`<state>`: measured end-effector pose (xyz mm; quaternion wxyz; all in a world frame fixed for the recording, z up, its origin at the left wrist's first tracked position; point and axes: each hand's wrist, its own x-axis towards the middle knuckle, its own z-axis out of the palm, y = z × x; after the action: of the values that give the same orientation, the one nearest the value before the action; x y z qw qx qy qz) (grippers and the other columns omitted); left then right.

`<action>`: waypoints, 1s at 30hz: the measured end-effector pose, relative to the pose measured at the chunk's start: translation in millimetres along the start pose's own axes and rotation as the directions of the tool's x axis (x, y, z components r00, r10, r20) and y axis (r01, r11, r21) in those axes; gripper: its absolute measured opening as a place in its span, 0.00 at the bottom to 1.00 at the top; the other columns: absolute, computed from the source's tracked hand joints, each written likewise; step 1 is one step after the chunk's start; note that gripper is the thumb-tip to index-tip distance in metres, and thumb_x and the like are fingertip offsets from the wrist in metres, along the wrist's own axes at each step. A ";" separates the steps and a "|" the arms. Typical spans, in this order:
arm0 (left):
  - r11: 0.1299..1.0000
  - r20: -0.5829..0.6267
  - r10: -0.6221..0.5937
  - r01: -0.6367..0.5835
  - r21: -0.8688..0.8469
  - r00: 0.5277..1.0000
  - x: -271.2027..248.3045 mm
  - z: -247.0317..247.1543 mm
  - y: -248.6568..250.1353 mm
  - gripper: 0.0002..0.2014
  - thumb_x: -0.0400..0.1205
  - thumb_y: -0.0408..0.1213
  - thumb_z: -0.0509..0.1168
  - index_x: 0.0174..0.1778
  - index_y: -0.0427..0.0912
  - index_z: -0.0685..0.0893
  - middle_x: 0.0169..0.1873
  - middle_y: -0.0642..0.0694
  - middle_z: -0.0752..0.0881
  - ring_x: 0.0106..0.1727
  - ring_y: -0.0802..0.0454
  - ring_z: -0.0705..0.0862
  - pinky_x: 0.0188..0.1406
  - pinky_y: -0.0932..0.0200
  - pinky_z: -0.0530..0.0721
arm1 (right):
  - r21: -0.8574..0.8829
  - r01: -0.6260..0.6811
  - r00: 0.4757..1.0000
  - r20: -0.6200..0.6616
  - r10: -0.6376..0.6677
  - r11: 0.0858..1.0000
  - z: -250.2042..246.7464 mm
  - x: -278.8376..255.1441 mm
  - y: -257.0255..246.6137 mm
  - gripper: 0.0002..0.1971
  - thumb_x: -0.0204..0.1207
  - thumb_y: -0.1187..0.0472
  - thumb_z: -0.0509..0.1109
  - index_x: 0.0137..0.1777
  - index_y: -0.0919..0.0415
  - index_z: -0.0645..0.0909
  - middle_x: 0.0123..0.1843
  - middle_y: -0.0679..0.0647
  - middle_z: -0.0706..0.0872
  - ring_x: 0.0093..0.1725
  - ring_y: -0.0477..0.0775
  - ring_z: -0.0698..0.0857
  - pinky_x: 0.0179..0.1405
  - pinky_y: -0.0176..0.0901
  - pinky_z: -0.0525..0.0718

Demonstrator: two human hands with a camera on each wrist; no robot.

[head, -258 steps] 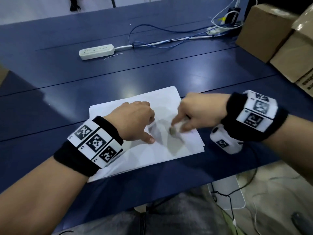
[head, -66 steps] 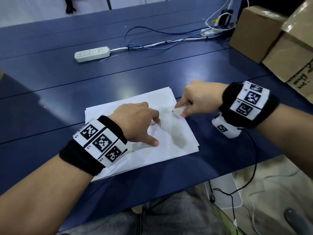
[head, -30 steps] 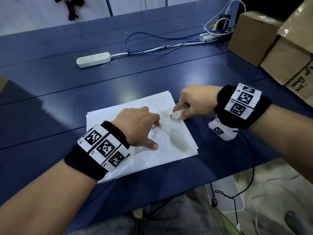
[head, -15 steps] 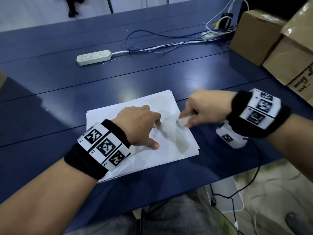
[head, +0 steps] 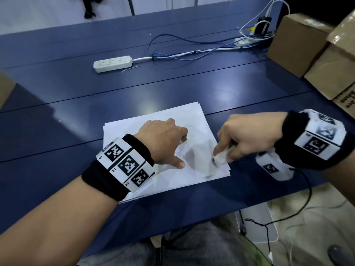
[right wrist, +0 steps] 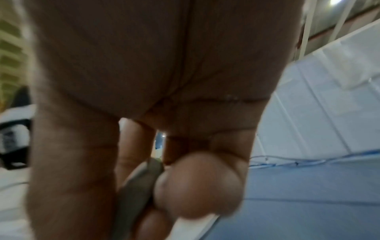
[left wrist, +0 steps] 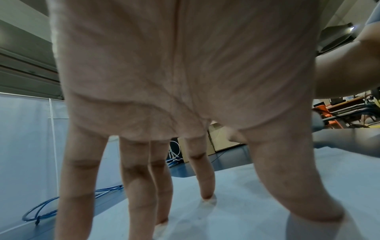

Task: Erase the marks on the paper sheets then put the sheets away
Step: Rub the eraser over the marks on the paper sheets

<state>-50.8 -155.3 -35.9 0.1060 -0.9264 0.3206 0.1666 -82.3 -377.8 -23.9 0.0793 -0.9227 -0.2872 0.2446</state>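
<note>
A stack of white paper sheets [head: 153,123] lies on the blue table [head: 192,89] near its front edge. My left hand [head: 163,143] presses down on the middle of the top sheet. In the left wrist view its fingers [left wrist: 141,186] are spread and straight, with their tips on the paper [left wrist: 246,203]. My right hand [head: 242,137] pinches a white eraser [head: 221,159] and holds its tip against the sheet near the stack's near right corner. The right wrist view is blurred and shows the eraser [right wrist: 139,186] between thumb and fingers. No pencil marks can be made out.
A white power strip [head: 113,63] and blue and white cables [head: 182,52] lie across the far side of the table. Cardboard boxes [head: 299,43] stand at the back right. A black cord [head: 307,198] hangs from my right wrist over the table's front edge.
My right hand has rubbed the eraser from the sheet's far right edge down toward its near right corner. The left hand has stayed pressed on the paper.
</note>
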 end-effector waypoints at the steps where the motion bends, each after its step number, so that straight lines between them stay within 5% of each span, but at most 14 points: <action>1: 1.000 -0.002 0.002 -0.002 -0.001 1.000 0.0 -0.2 0.3 0.34 0.68 0.68 0.72 0.67 0.58 0.75 0.57 0.52 0.76 0.43 0.50 0.77 0.39 0.56 0.71 | 0.021 0.007 1.000 0.028 -0.008 1.000 -0.1 -1.9 -2.3 0.16 0.69 0.48 0.75 0.58 0.36 0.86 0.36 0.45 0.87 0.36 0.39 0.82 0.37 0.32 0.79; 4: 1.000 -0.008 0.004 -0.004 0.000 1.000 -0.5 -1.0 1.5 0.34 0.68 0.67 0.72 0.67 0.59 0.75 0.55 0.52 0.76 0.43 0.50 0.76 0.40 0.56 0.70 | -0.005 -0.072 0.993 -0.092 0.071 0.997 -8.8 11.5 6.1 0.15 0.70 0.47 0.75 0.56 0.32 0.86 0.28 0.40 0.84 0.33 0.37 0.79 0.33 0.31 0.77; 7: 1.000 -0.008 0.005 -0.005 0.007 1.000 -2.5 -2.4 2.4 0.33 0.68 0.67 0.72 0.67 0.60 0.75 0.54 0.53 0.75 0.42 0.51 0.75 0.39 0.56 0.69 | -0.014 -0.133 0.975 -0.183 0.128 0.991 -13.6 23.2 13.2 0.15 0.71 0.48 0.75 0.57 0.33 0.86 0.25 0.37 0.81 0.38 0.43 0.80 0.44 0.46 0.84; 13: 1.000 0.007 0.006 -0.006 -0.012 1.000 -1.0 -1.9 -0.5 0.34 0.68 0.69 0.71 0.67 0.59 0.75 0.51 0.54 0.73 0.43 0.50 0.77 0.40 0.56 0.73 | 0.078 -0.034 0.999 -0.001 0.034 0.996 -3.9 -5.5 1.8 0.18 0.66 0.45 0.77 0.57 0.35 0.86 0.37 0.44 0.87 0.38 0.41 0.84 0.39 0.37 0.80; 20: 0.999 0.003 -0.047 0.047 0.002 0.999 -2.1 -4.9 8.0 0.36 0.64 0.75 0.67 0.63 0.60 0.77 0.48 0.54 0.73 0.45 0.49 0.77 0.40 0.56 0.72 | -0.052 -0.132 0.962 -0.246 0.116 0.990 -8.7 25.7 11.1 0.13 0.73 0.45 0.71 0.57 0.41 0.87 0.29 0.45 0.81 0.33 0.41 0.77 0.45 0.47 0.84; 26: 0.999 -0.003 -0.042 0.042 0.000 0.999 -1.1 -4.6 7.7 0.36 0.64 0.74 0.69 0.63 0.58 0.78 0.52 0.51 0.78 0.45 0.47 0.79 0.41 0.55 0.76 | 0.059 0.053 0.995 0.081 -0.058 0.997 3.5 1.7 -9.7 0.17 0.68 0.51 0.77 0.57 0.37 0.87 0.34 0.39 0.83 0.34 0.35 0.80 0.35 0.23 0.70; 30: 0.999 -0.001 -0.041 0.041 0.005 0.999 -1.3 -6.0 11.2 0.34 0.66 0.73 0.69 0.62 0.56 0.78 0.50 0.51 0.77 0.45 0.47 0.78 0.43 0.53 0.78 | -0.017 -0.071 0.986 -0.151 0.068 0.997 -9.7 22.4 1.8 0.14 0.72 0.50 0.75 0.58 0.41 0.87 0.22 0.36 0.80 0.30 0.32 0.78 0.28 0.24 0.70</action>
<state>-57.4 -165.0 -30.8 0.1113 -0.9326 0.3021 0.1631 -60.6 -366.6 -25.0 0.0817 -0.9488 -0.2509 0.1737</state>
